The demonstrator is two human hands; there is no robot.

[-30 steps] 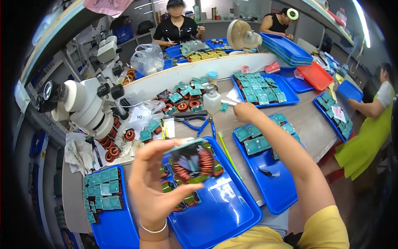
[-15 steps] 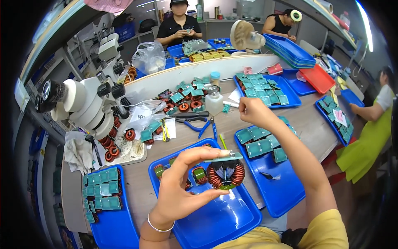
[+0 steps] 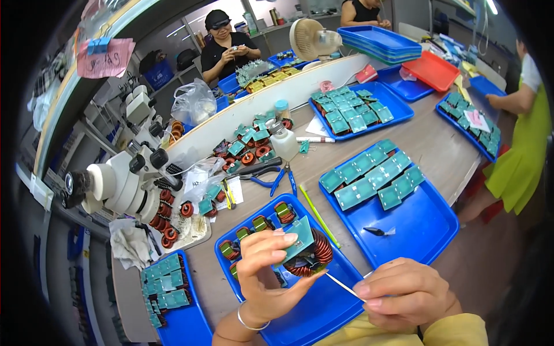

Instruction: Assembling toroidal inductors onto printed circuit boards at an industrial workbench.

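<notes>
My left hand (image 3: 262,279) is closed on a toroidal coil (image 3: 314,256) wound with copper wire and fixed to a small green circuit board. The board is tilted, with its flat face under my fingers and the thumb at the coil's lower edge. A thin white stick (image 3: 345,285) is pinched in my right hand (image 3: 404,294). Its far end meets the lower edge of the coil; whether it carries a tip there, I cannot tell. Beneath both hands lies a blue tray (image 3: 311,323), holding several green-and-copper coils (image 3: 284,213) along its far left side.
To the right, another blue tray (image 3: 424,230) holds coil boards and a small black-tipped object (image 3: 376,231). Pliers (image 3: 284,180), a yellow-green tube (image 3: 318,216) and a bottle (image 3: 283,142) lie or stand beyond. A microscope (image 3: 118,181) stands left; a co-worker (image 3: 222,52) sits opposite.
My right hand has come back from the far side of the table and now holds the white stick at the coil. My left hand has tilted the coil and board. The view has shifted.
</notes>
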